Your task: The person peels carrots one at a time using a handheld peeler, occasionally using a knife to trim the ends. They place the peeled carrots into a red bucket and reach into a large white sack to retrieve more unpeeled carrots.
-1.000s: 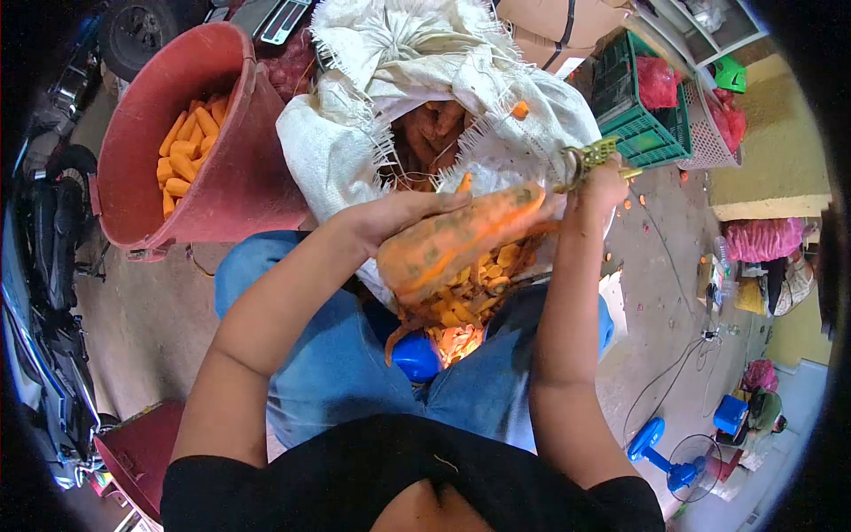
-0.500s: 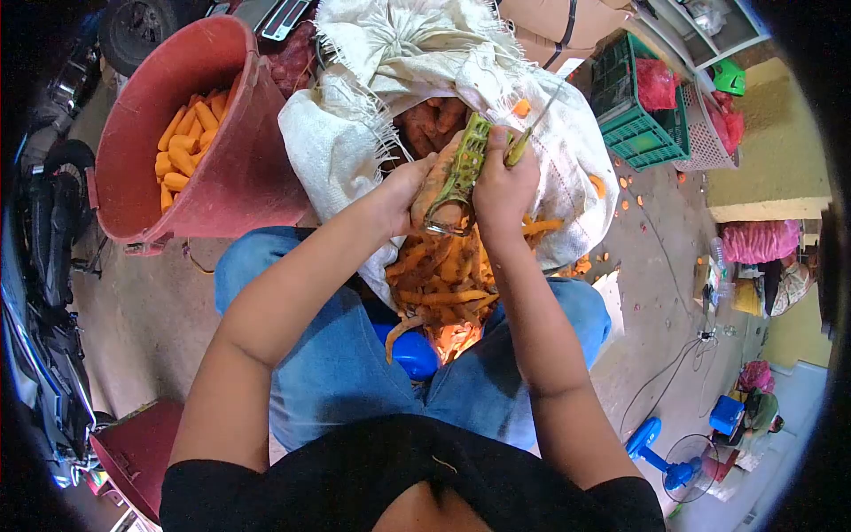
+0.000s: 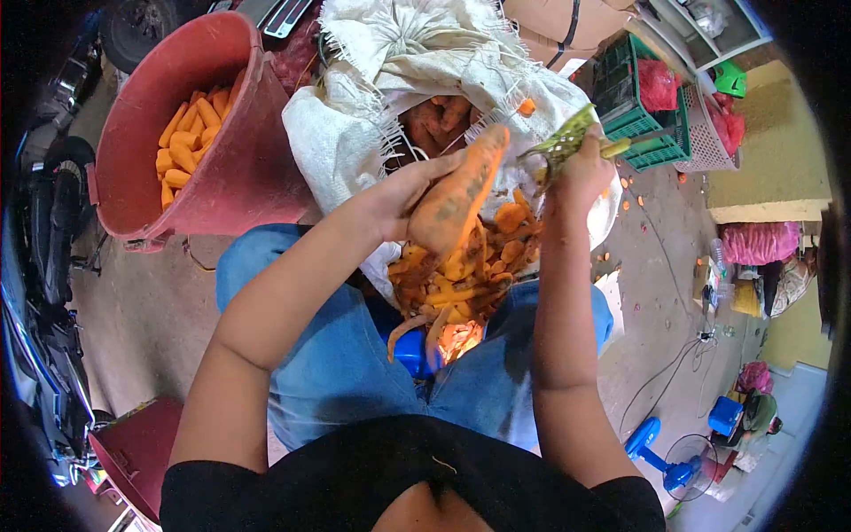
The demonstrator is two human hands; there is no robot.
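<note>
My left hand [image 3: 401, 197] is wrapped round the thick end of a large carrot [image 3: 459, 197], its narrow tip pointing up and away. The carrot's skin is partly orange, with brownish dirty patches. In my right hand [image 3: 581, 177], off to the right of the carrot, is a green peeler [image 3: 567, 137] with an openwork handle. A knife [image 3: 619, 147] with a yellow-green handle also sticks out of that fist, blade to the right. Below both hands lies a heap of carrot peelings [image 3: 461, 288]. Unpeeled carrots [image 3: 434, 124] show in the mouth of a white woven sack [image 3: 341, 115].
A red bucket [image 3: 222, 191] with peeled carrots stands at left. Green crate [image 3: 620, 133] and pale basket [image 3: 705, 146] are at upper right. Carrot bits and a cable [image 3: 660, 381] lie on the floor at right, near a blue fan [image 3: 678, 474]. A motorbike [image 3: 53, 266] stands far left.
My right hand has moved right with the peeler and knife, away from the carrot. The carrot is turned and now shows more orange. A strip of peel is falling near my lap.
</note>
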